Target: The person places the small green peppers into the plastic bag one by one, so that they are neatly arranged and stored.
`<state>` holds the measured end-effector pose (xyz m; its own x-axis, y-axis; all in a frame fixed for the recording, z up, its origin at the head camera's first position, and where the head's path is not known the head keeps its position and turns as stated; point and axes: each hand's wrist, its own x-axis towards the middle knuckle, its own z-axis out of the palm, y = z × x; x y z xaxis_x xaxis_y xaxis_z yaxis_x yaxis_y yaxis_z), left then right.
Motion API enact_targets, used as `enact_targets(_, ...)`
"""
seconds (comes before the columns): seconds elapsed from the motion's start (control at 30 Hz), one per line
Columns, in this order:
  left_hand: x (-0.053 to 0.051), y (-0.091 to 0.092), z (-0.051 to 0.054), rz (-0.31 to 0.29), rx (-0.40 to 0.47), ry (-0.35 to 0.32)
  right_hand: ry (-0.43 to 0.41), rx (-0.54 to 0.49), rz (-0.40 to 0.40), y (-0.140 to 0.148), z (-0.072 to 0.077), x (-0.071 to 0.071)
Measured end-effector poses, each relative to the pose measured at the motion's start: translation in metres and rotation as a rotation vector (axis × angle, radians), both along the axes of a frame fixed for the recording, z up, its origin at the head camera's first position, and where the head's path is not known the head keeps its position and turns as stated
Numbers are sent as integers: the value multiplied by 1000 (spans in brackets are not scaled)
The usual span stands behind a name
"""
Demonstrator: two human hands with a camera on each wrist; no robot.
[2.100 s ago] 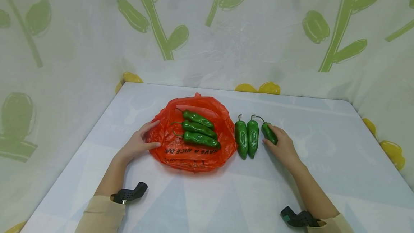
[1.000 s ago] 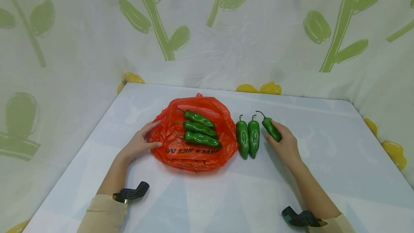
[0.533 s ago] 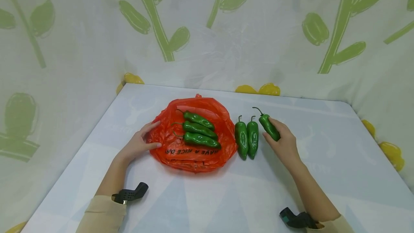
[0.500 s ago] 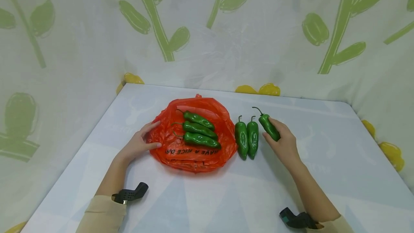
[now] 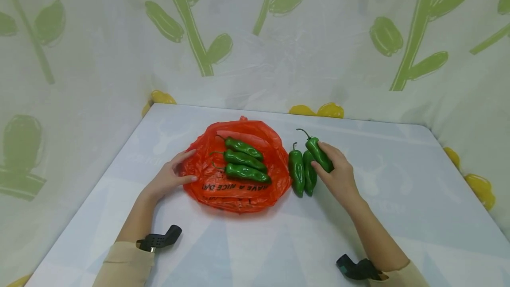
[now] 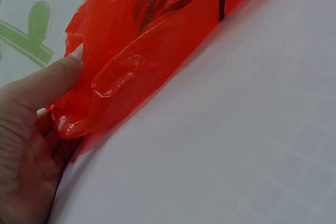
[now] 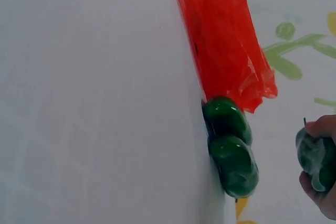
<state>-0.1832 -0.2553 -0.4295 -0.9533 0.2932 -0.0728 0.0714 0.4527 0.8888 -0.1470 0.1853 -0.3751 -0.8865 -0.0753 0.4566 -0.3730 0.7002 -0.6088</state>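
So the green pepper (image 5: 320, 154) is just right of the middle in the head view, up off the table (image 5: 255, 242), leaning with its stem end toward the upper left. The right hand (image 5: 338, 176) has it pinched, thumb on one side and fingers on the other. From the right wrist view it's over at the right edge, clearly apart from the stuff on the table.

Below it there's a pair of peppers lying side by side, stems toward the top of the head view. The left one (image 5: 296, 172) sits right up by the edge of the red bag (image 5: 277, 158), and the right one (image 5: 309, 176) is partly hidden behind the held pepper.

The bag's spread out around the center, mouth open, with three more peppers (image 5: 245, 160) lying inside in a stack of rows, stems pointing left. There's upside-down black lettering near its lower part, something like "HAVE A NICE DA", with the end lost in creases.

The left hand (image 5: 169, 176) is on the bag's left side. The left wrist view shows the thumb and curled fingers gripping a fold of the plastic.

Both arms have beige sleeves (image 5: 126, 262), plus a black camera (image 5: 161, 238) on each wrist. Pale wall (image 5: 326, 56) behind, with big green leaf prints up top.
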Motion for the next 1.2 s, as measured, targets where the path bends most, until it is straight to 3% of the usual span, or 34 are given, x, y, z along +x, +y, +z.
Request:
enact_targets(0.3, -2, -3, 4, -37, 58, -24, -36, -36, 110, -21, 4, 0)
enact_targets(0.9, -6, -15, 11, -124, 24, -81, 14, -59, 321, -65, 12, -1)
enact_targets(1.2, -10, -17, 6, -107, 27, -76, 26, -30, 400, -79, 7, -1)
